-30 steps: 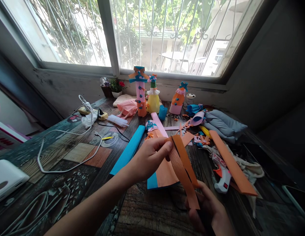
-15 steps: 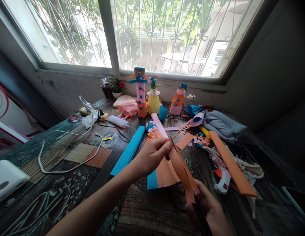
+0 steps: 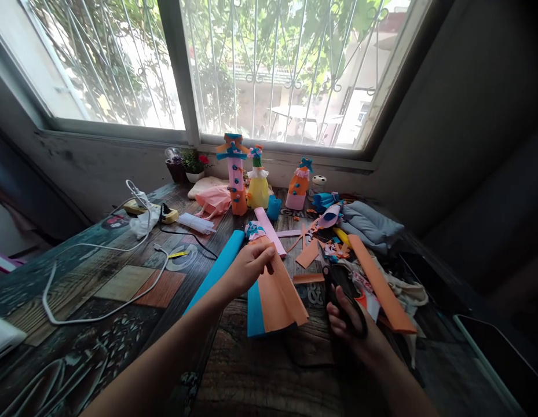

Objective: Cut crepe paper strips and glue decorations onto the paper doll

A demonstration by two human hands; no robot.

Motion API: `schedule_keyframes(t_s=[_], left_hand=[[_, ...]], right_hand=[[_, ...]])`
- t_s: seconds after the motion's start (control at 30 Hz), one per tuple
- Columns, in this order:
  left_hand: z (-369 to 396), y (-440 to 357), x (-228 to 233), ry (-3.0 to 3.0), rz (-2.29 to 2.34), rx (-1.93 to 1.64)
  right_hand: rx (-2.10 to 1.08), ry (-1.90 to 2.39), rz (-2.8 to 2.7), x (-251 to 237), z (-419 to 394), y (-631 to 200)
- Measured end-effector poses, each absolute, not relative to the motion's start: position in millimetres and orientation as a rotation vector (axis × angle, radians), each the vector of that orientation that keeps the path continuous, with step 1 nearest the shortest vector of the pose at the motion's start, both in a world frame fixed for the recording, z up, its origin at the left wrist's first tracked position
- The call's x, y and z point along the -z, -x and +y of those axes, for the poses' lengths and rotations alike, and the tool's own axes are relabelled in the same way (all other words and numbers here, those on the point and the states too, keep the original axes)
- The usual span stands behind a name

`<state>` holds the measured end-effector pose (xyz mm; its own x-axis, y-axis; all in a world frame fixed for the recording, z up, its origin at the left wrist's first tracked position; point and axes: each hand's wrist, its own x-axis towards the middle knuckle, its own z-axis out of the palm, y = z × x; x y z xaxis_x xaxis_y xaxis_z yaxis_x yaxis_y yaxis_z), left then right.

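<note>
My left hand is closed in a pinch on an orange crepe paper strip, which hangs down over an orange and blue crepe paper piece lying on the table. That piece has a pink and blue decorated top. Black scissors are in my right hand, its fingers around the handles and the blades pointing away from me. A short orange paper offcut lies just left of the blades. The strip's upper end is hidden by my fingers.
A blue crepe paper roll lies left, a folded orange length right. Paper-dressed figures stand by the window. A white cable, paper scraps, a grey cushion and a phone are around.
The scissors have come away from the orange strip and moved up and left. A short orange offcut now lies on the table. My left hand still pinches the strip, lower now.
</note>
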<state>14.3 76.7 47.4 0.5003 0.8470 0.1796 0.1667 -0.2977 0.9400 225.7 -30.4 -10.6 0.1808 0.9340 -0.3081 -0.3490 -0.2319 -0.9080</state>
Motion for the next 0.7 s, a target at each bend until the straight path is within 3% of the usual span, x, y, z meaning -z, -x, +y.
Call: schedule_keyframes(t_s=[0.4,0.7], left_hand=[[63,-14,-61,-1.782,0.759,-0.904],[47,-9,-73,-1.697,0.832,-1.038]], right_hand=[[-0.518,1.758,-1.179,44,-21,-239],[-0.428,1.591,-1.433,21,-34,-232]])
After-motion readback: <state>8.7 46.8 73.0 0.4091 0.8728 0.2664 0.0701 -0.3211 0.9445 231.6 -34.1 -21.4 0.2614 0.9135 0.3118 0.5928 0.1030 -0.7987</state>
